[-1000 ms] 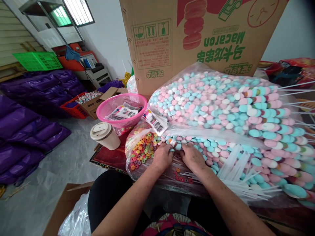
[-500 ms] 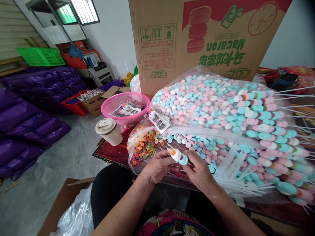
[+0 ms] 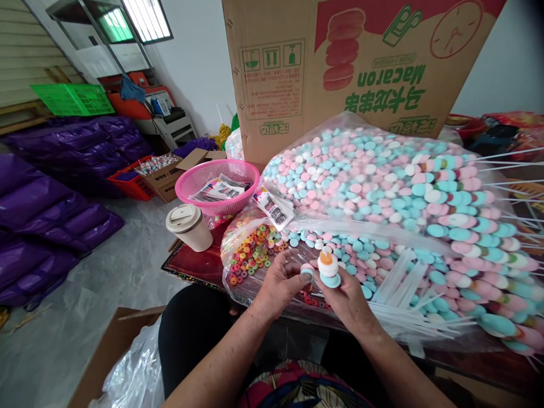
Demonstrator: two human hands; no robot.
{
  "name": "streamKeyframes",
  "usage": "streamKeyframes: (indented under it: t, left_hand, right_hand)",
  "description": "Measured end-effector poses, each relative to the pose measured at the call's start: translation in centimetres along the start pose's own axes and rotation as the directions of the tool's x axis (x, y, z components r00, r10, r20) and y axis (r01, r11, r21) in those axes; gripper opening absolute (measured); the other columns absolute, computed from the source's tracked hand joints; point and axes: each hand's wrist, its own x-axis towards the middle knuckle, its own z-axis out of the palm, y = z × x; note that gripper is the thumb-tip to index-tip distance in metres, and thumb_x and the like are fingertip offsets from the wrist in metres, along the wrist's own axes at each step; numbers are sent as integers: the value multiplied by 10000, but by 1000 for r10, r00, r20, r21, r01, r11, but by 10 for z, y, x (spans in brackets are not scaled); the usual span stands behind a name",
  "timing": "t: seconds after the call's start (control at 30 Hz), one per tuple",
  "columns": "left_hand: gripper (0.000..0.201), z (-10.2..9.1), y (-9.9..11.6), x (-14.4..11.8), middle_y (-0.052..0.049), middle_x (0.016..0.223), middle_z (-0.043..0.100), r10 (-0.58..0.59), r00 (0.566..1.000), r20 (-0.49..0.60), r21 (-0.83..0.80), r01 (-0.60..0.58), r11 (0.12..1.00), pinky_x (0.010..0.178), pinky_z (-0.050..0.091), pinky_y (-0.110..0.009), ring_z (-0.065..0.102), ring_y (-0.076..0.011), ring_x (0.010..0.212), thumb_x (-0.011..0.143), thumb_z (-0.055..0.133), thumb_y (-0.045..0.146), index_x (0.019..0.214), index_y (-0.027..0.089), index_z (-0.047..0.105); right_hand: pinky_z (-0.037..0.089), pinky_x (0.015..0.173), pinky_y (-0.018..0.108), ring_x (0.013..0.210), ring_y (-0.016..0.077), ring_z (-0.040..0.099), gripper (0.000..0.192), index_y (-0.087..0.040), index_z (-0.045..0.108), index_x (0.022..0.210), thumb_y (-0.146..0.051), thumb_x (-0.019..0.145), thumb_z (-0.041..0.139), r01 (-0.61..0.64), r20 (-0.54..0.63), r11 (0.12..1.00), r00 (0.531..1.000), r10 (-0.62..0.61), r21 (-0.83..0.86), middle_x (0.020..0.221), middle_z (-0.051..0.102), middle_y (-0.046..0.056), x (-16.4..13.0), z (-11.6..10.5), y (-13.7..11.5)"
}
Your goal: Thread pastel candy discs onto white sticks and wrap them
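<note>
My right hand grips a candy skewer, its orange top ring above white and blue discs; the lower stick is hidden. Just left of it, my left hand pinches candy discs, pink over blue, between thumb and fingers. Under the hands lie a few red candy rings. Beyond them spreads a heap of pink, blue and white candy discs. Mixed coloured candy rings lie in clear plastic to the left. White sticks are bunched by my right forearm.
A large clear bag of discs fills the table's back, with finished skewers stacked at right. Behind stands a tall cardboard box. A lidded cup and pink basket occupy the left. Purple bundles lie on the floor.
The skewer has swung upright and moved right, held now by my right hand alone. My left hand has come slightly right and holds pink and blue discs apart from it.
</note>
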Motion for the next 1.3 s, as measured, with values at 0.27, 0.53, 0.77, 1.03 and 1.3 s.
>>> streamKeyframes:
  t: [0.27,0.53,0.77,1.03,1.3]
  left_hand:
    - [443,-1,-13,-4,-37,797,678,-122,992,17,-8,122,993,699,503,-304,622,-150,694,552,822,319,919,124,668]
    - [368,-14,-10,5,15,622,616,-16,985,-170,132,39,990,494,463,-228,525,-81,485,570,791,349,796,119,613]
    - [262,-19,-3,8,15,666,602,98,977,-187,260,-47,965,589,462,-212,552,-91,604,576,733,211,759,142,559]
    - [190,-31,-13,6,29,688,566,228,969,-99,527,-143,838,596,426,-204,523,-95,620,639,664,183,804,170,572]
    - [298,-26,2,-2,-12,791,617,54,998,27,382,-60,922,675,470,-250,566,-126,691,636,707,240,911,155,628]
  right_hand:
    - [520,719,333,780,206,639,218,-194,653,897,-350,774,564,-49,-73,998,996,46,-42,866,703,53,-1,11,7]
    - [473,674,303,739,193,602,239,-186,629,951,-337,794,529,-194,97,945,969,226,-264,823,673,41,-4,-19,-14]
    - [369,543,244,584,137,519,271,-207,456,591,-269,847,393,68,221,837,973,64,-543,666,585,37,-30,-30,-26]
    - [274,533,271,569,162,542,259,-213,521,668,-190,862,352,80,290,633,927,236,-770,622,611,33,-29,-28,-27]
    - [273,541,266,558,153,523,265,-207,521,645,-196,855,360,37,245,636,939,242,-770,597,590,32,-27,-27,-26]
